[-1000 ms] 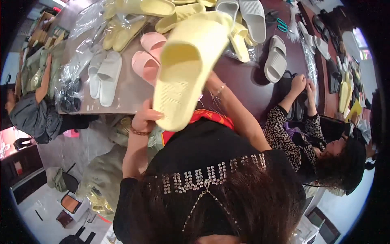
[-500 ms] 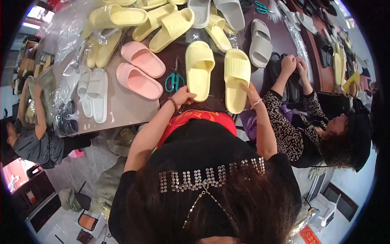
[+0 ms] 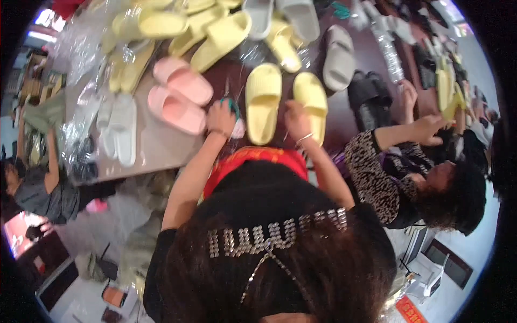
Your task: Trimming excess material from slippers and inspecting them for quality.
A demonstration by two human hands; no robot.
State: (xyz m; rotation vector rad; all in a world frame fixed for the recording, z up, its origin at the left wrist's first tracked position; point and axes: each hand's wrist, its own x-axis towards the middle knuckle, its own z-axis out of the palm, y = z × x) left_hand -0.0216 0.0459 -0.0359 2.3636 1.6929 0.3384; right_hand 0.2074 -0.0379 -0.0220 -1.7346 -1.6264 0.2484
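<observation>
Two yellow slippers lie in front of me, toes away: the left slipper (image 3: pixel 263 99) is upright beside the right slipper (image 3: pixel 311 99). My left hand (image 3: pixel 219 118) has moved off them and is closed over the teal-handled scissors (image 3: pixel 233 106), left of the slippers. The blades point away from me, and motion smears the fingers. A small pale pink piece (image 3: pixel 238 128) shows beside that hand. My right hand (image 3: pixel 296 119) is curled closed at the inner edge of the right slipper; whatever its fingers hold is hidden. Just left of my left hand lie two pink slippers (image 3: pixel 180 97).
More yellow slippers (image 3: pixel 222 42) and grey slippers (image 3: pixel 339 59) lie across the far table. White slippers (image 3: pixel 126 129) and clear plastic wrapping (image 3: pixel 86 40) are at the left. Black slippers (image 3: pixel 369 94) lie on the right, by a seated person's sleeve (image 3: pixel 371 177).
My left hand has let go of the left slipper and moved left to the scissors. My right hand has shifted inward. The person on the right has drawn their hands away from the black slippers.
</observation>
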